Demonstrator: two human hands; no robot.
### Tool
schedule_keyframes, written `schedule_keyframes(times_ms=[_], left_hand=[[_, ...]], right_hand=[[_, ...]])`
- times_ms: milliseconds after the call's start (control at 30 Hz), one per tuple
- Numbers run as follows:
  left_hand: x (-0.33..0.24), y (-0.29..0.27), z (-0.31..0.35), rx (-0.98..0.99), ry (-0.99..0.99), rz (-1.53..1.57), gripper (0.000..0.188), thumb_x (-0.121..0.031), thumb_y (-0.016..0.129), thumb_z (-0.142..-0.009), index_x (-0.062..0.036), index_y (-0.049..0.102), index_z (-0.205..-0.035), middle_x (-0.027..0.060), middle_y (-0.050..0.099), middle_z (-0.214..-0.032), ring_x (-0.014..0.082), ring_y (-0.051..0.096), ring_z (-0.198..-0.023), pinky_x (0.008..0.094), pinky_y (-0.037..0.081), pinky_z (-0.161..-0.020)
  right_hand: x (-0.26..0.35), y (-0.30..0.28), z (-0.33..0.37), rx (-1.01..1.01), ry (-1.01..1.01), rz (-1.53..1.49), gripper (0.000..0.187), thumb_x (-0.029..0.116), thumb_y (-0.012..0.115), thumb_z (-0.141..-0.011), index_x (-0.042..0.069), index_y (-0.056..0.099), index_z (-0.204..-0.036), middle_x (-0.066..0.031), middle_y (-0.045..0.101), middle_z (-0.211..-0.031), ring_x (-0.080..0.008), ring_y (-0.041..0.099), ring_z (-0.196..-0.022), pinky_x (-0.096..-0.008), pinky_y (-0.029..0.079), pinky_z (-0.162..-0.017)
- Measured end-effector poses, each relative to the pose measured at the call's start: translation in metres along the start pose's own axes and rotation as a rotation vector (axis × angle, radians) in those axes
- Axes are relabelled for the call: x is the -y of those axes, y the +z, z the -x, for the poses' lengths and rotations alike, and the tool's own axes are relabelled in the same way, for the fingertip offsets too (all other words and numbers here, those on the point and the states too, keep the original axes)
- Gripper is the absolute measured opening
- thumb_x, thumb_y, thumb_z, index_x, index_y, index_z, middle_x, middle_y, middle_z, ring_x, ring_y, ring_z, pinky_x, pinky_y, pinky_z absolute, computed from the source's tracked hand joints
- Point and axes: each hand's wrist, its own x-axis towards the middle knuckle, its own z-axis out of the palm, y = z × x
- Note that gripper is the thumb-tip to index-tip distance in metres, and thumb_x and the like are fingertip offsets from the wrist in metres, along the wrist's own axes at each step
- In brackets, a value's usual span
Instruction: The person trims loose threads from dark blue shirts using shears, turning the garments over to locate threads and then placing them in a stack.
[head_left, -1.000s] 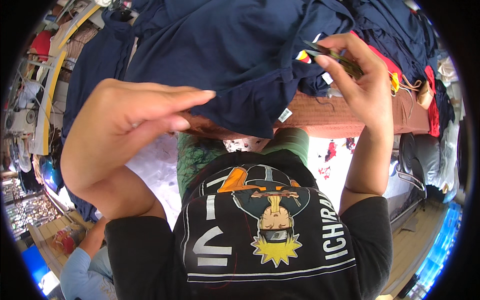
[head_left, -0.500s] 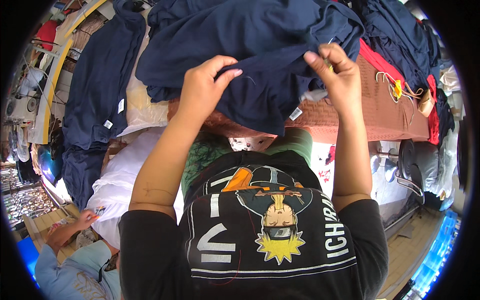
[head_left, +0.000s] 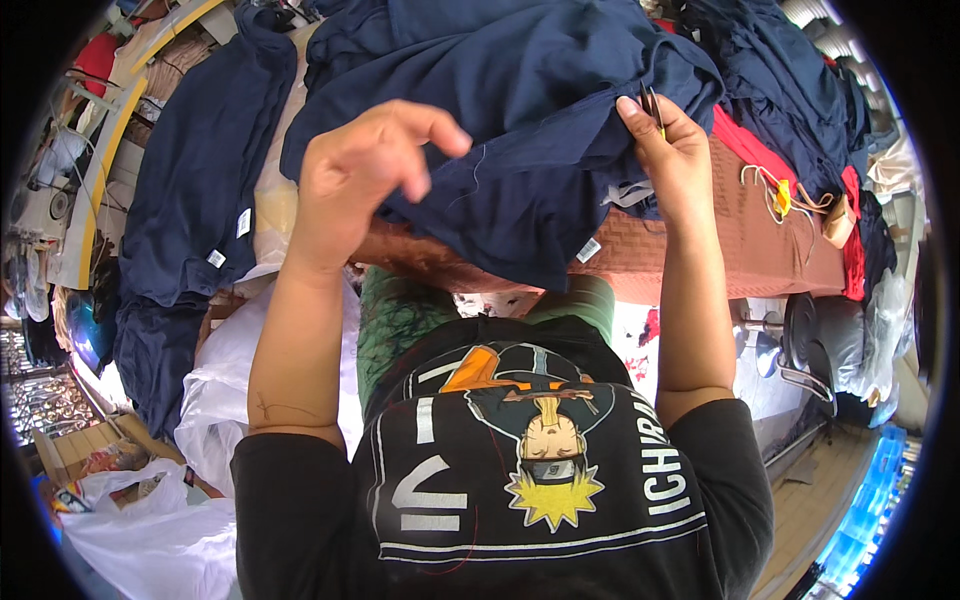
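Forearms rise from the lower edge over a black printed shirt, and beyond them the hands work at a navy garment (head_left: 530, 130) draped over the near edge of a brown bench (head_left: 700, 250). The left hand (head_left: 365, 175) hovers above the cloth's near left fold with fingers loosely curled and thumb forward — parted, holding nothing that shows, perhaps just brushing the fabric. The right hand (head_left: 675, 160) is closed in a pinch on the garment's right edge, with a thin dark tool (head_left: 655, 105) between its fingertips; its kind is too small to tell. The cloth lies straight ahead of both hands, its long axis running left to right, its hem hanging toward the person. Farther off, more navy garments (head_left: 200, 180) hang at the left, and red cloth (head_left: 750, 150) sits right — white bags (head_left: 240, 400) lie below.
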Motion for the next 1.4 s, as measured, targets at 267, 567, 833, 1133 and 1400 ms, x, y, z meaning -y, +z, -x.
schedule_keyframes(times_ms=[267, 567, 833, 1133, 1400], left_hand=[[0.041, 0.070, -0.040, -0.247, 0.077, -0.729, 0.035, -0.019, 0.079, -0.072, -0.0088, 0.065, -0.101, 0.0055, 0.068, -0.096, 0.0206, 0.065, -0.091, 0.0325, 0.051, -0.080], [0.048, 0.088, -0.052, -0.228, -0.026, -0.641, 0.012, -0.015, 0.070, -0.083, -0.0070, 0.071, -0.091, 0.0064, 0.070, -0.079, 0.0138, 0.067, -0.071, 0.0271, 0.050, -0.065], [0.038, 0.084, -0.059, -0.213, -0.417, -0.177, 0.025, -0.023, 0.064, -0.092, 0.0001, 0.069, -0.100, 0.0057, 0.071, -0.101, 0.0070, 0.062, -0.087, 0.0210, 0.049, -0.077], [0.036, 0.089, -0.061, -0.264, -0.579, 0.052, 0.033, -0.032, 0.065, -0.091, -0.0015, 0.067, -0.104, 0.0074, 0.070, -0.104, 0.0083, 0.063, -0.088, 0.0238, 0.049, -0.081], [0.030, 0.084, -0.060, -0.085, -0.429, -0.086, 0.027, -0.025, 0.066, -0.089, 0.0006, 0.068, -0.099, 0.0089, 0.070, -0.104, 0.0126, 0.064, -0.091, 0.0300, 0.048, -0.087]], right_hand=[[0.006, 0.000, 0.011, -0.017, -0.052, 0.064, 0.017, 0.020, 0.069, -0.089, 0.004, 0.069, -0.087, 0.0106, 0.055, -0.070, 0.0008, 0.042, -0.064, -0.0169, 0.034, -0.058], [0.000, -0.003, 0.020, -0.023, -0.111, 0.117, 0.020, 0.022, 0.068, -0.090, 0.002, 0.069, -0.090, 0.0082, 0.053, -0.066, -0.0012, 0.044, -0.064, -0.0192, 0.037, -0.058], [0.000, -0.002, 0.025, -0.017, -0.112, 0.187, 0.020, 0.020, 0.072, -0.086, 0.001, 0.067, -0.091, 0.0022, 0.057, -0.074, -0.0060, 0.050, -0.067, -0.0229, 0.043, -0.062], [0.014, -0.009, 0.043, -0.197, -0.509, 0.506, 0.023, 0.010, 0.073, -0.079, 0.005, 0.063, -0.099, -0.0069, 0.059, -0.087, -0.0224, 0.061, -0.071, -0.0311, 0.049, -0.066], [0.018, 0.003, 0.043, -0.173, -0.576, 0.624, 0.017, 0.009, 0.073, -0.078, 0.007, 0.064, -0.093, -0.0074, 0.063, -0.090, -0.0258, 0.066, -0.077, -0.0326, 0.052, -0.063]])
